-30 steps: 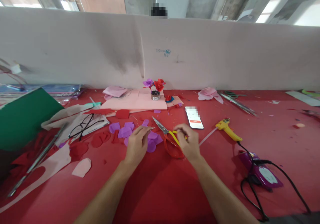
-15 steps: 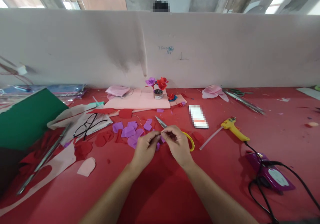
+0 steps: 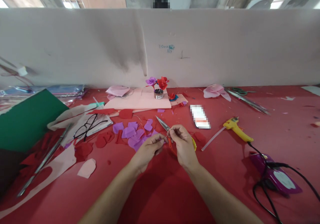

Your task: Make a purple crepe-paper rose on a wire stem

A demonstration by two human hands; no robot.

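In the middle of the table my left hand [image 3: 151, 149] and my right hand [image 3: 183, 145] are close together, both with fingers pinched. Something thin and small runs between the fingertips, too fine to name. Scissors [image 3: 163, 123] lie just behind and beneath my right hand, blades pointing away; their orange and yellow handles are partly hidden by it. Purple paper petals [image 3: 129, 132] are scattered beyond my left hand, with red petals [image 3: 104, 139] to their left.
Paper flowers [image 3: 162, 83] stand in a small roll [image 3: 158, 94] on pale pink sheets [image 3: 140, 100] at the back. To the right are a phone [image 3: 200, 116], a yellow glue gun [image 3: 237, 130] and a purple corded device [image 3: 277, 177]. Glasses [image 3: 86, 127] and green card [image 3: 32, 120] lie left.
My hands have moved slightly apart and the fingertips have come a little nearer to me. More of the scissors' blades and an orange handle now show.
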